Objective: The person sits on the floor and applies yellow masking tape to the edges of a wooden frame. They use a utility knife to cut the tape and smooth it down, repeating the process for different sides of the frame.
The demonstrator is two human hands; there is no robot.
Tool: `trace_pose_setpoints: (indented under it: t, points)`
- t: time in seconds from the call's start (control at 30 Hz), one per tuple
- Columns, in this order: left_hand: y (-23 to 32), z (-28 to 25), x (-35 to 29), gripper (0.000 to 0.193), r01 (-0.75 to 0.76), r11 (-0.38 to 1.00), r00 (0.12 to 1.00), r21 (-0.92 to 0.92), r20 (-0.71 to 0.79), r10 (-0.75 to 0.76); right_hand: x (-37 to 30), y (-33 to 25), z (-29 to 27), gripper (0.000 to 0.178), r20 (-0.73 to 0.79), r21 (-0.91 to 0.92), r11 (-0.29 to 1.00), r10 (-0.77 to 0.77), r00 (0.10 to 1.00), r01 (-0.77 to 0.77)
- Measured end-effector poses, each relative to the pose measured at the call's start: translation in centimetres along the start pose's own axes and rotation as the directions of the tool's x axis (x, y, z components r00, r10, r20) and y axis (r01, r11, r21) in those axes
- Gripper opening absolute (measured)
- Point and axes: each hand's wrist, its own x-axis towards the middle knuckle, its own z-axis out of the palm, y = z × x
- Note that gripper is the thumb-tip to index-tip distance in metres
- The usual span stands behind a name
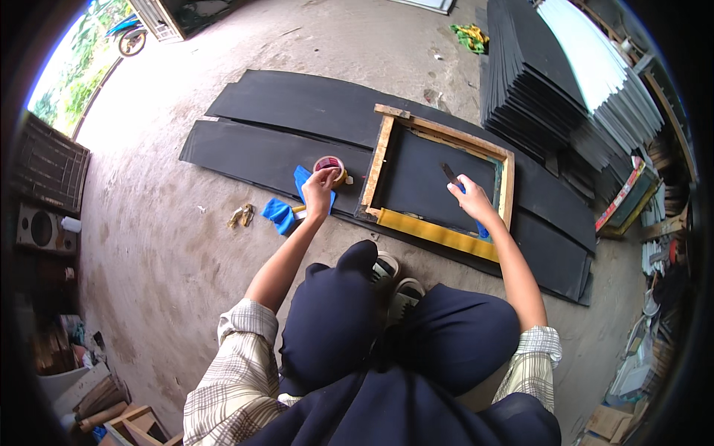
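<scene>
My left hand [318, 191] is closed at the near edge of a tape roll [341, 165], its fingers pinching the rim over the black sheet. My right hand [473, 201] is wrapped round a slim tool with a dark, flat tip [449, 172], held above the inside of a wooden frame [379, 160]. A bit of blue shows below that hand; whether it belongs to the tool I cannot tell. Yellow tape [439, 235] covers the frame's near side. The frame lies on black sheets [297, 100]. Blue cloth [278, 215] lies beside my left wrist.
Stacked black panels [532, 67] and white panels [587, 52] stand at the far right. A yellow-green cloth [470, 37] lies on the concrete floor [171, 223]. A speaker box [41, 227] and wooden pieces [134, 427] line the left side. My knees are close to the sheets' near edge.
</scene>
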Motion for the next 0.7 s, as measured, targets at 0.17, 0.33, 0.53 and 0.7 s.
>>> trace_pose_setpoints:
  t: [0.17, 0.33, 0.53, 0.7]
  points:
    - [1.3, -8.4, -0.8, 0.019, 0.055, 0.985, 0.994, -0.162, 0.098, -0.039, 1.2, -7.0, 0.2, 0.040, 0.156, -0.207, 0.945, -0.225, 0.962, 0.254]
    - [1.6, -13.9, -0.5, 0.017, 0.129, 0.976, 0.991, -0.176, 0.058, -0.121, 2.4, -13.6, 2.7, 0.046, 0.278, -0.289, 0.867, -0.331, 0.902, 0.407]
    - [-4.7, -16.8, -0.8, 0.017, 0.014, 0.992, 0.968, 0.129, -0.250, 0.019, 5.1, -20.4, 12.4, 0.052, 0.393, -0.314, 0.714, -0.502, 0.771, 0.625]
    - [-8.6, -16.0, -2.7, 0.015, 0.326, 0.897, 0.911, -0.297, -0.156, -0.382, 7.9, -19.3, 22.7, 0.059, 0.360, -0.419, 0.650, -0.522, 0.773, 0.634]
